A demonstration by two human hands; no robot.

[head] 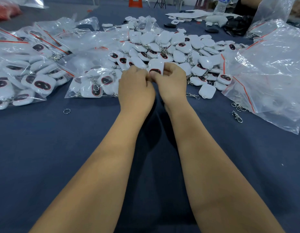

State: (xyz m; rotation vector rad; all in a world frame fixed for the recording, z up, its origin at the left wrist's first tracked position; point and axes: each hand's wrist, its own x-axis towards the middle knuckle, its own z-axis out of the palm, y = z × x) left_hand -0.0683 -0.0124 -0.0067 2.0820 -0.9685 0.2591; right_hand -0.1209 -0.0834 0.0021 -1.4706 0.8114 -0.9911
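A white plastic fob (156,66) with a dark red-rimmed oval window stands upright between my two hands above the blue cloth. My right hand (171,83) pinches its right side with curled fingers. My left hand (135,88) meets it at the lower left edge, fingers curled; what those fingertips hold is hidden behind the knuckles. Behind the hands lies a big loose pile of the same white fobs (171,47) with metal clasps.
Zip bags filled with fobs (36,78) cover the left side. Clear empty zip bags (271,73) lie heaped on the right. A loose key ring (66,111) and metal clasps (237,116) lie on the blue tablecloth (45,157). A water bottle (220,5) stands far back.
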